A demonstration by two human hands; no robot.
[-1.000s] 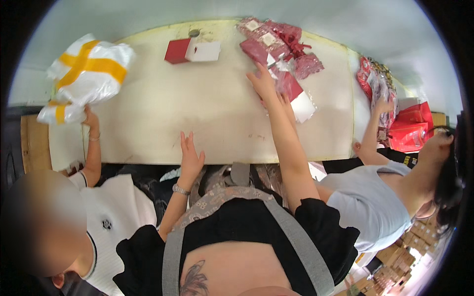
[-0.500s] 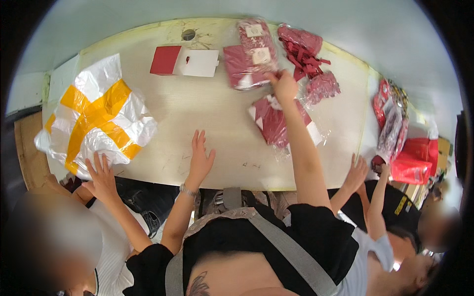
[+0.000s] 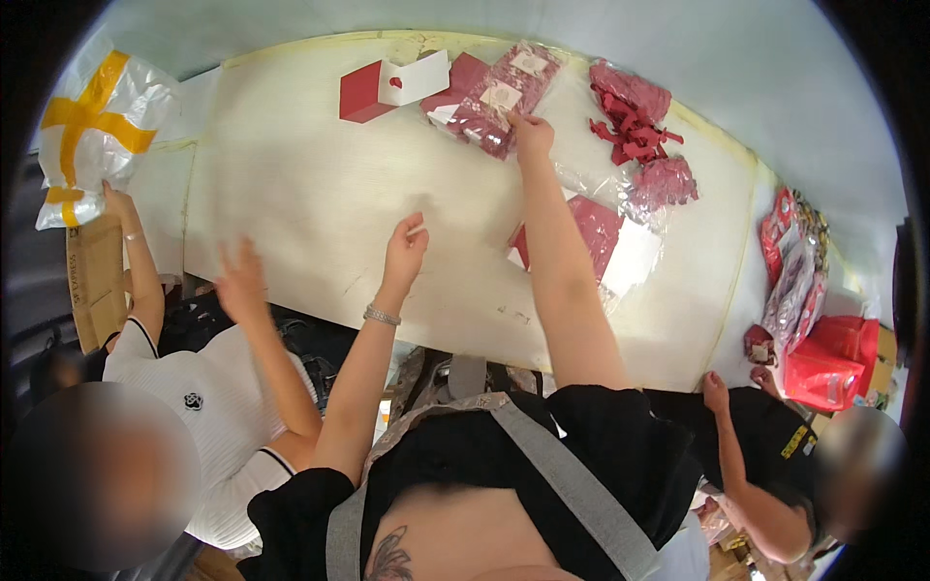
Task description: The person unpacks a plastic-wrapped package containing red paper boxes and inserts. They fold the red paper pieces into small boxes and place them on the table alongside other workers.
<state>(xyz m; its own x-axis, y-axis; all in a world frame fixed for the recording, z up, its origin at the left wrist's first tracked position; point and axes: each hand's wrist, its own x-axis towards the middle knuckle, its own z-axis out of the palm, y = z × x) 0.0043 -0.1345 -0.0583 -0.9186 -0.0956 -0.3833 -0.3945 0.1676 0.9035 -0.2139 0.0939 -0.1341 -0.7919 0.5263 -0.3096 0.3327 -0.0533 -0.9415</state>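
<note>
Pinching the near edge of a patterned maroon packet (image 3: 509, 92) in clear wrap, the right hand (image 3: 531, 137) has its thumb and fingertips brought together on the film; the packet lies slantwise near the table's far edge, partly over a plain maroon piece (image 3: 467, 73). Because only film seems caught, it could stretch or slip from the fingers, and the slick pieces could slide apart. The white flap of an open red box (image 3: 362, 92) appears to overlap the plain piece, so a further push left might crease the flap or shove the box. Beneath the right forearm, another wrapped maroon pack (image 3: 593, 225) lies on the table (image 3: 310, 184), where a sleeve or wrist could snag its loose plastic. The left hand (image 3: 405, 250) is over the bare middle, fingers loosely bent and nothing visible in them; I cannot tell whether they close fully. Half a second ago, that hand was spread, a gap separated box and packets, and the white parcel with yellow tape (image 3: 108, 111) lay on the table; now it is farther left, at a co-worker's hand (image 3: 116, 200).
</note>
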